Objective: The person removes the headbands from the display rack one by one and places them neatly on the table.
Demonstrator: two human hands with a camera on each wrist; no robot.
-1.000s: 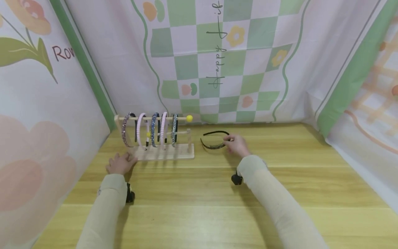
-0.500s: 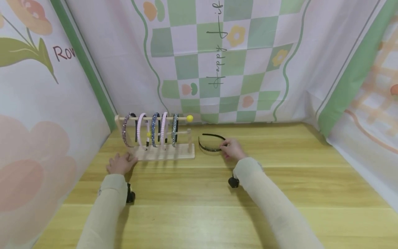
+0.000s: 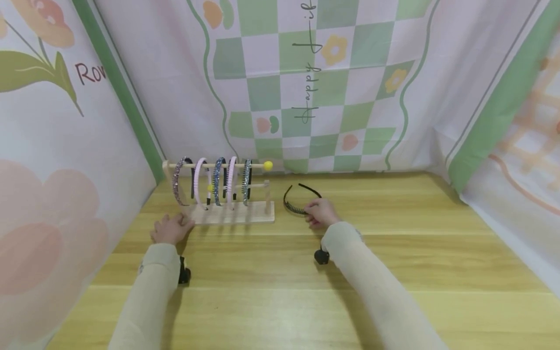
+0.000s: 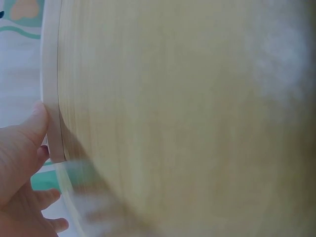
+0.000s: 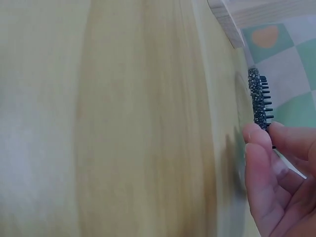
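A wooden headband stand (image 3: 236, 214) rests on the table, its rod carrying several glittery and pink headbands (image 3: 217, 182). At the stand's left end, my left hand (image 3: 169, 229) grips the corner of the base; in the left wrist view the thumb (image 4: 37, 123) lies along the base's edge (image 4: 52, 89). Right of the stand, my right hand (image 3: 321, 213) pinches a dark headband (image 3: 290, 206) with comb teeth along its inner side. Seen from the right wrist, this headband (image 5: 257, 96) has a sparkly surface and sits between thumb and fingers, which hide part of it.
The wood-grain table (image 3: 271, 291) stretches in front of and to the right of the stand. A printed curtain (image 3: 306, 97) hangs behind it, with more cloth at both sides. A yellow ball (image 3: 268, 166) caps the upper rod's right end.
My right hand has moved a little left and toward me, turning the dark headband so its open ends point more to the back. The left hand stays at the stand's base.
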